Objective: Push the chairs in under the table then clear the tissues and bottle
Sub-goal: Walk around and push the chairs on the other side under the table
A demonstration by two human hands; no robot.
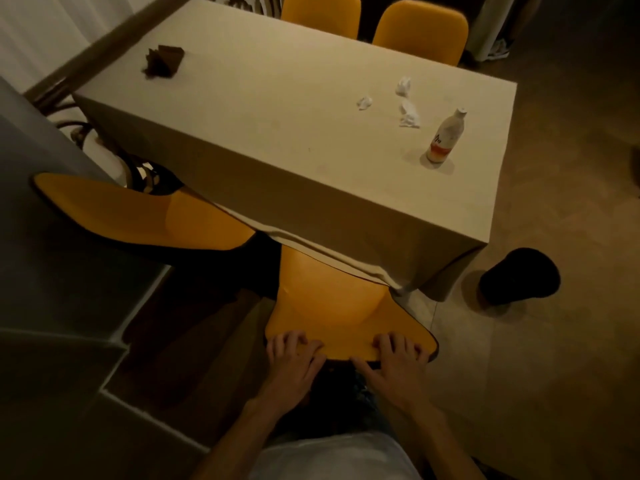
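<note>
An orange chair (329, 303) stands right below me, its seat partly under the hanging cloth of the table (277, 133). My left hand (294, 358) and my right hand (394, 358) both grip the top edge of its backrest. A second orange chair (138, 209) stands to the left, with its seat end under the cloth. Three crumpled white tissues (408, 114) lie on the table's right part. A white bottle (445, 136) with an orange label stands upright near them, by the right edge.
Two more orange chairs (419, 31) stand at the table's far side. A dark napkin holder (162, 60) sits on the far left of the table. A black round bin (519, 275) stands on the floor beside the near right corner. Grey steps lie to my left.
</note>
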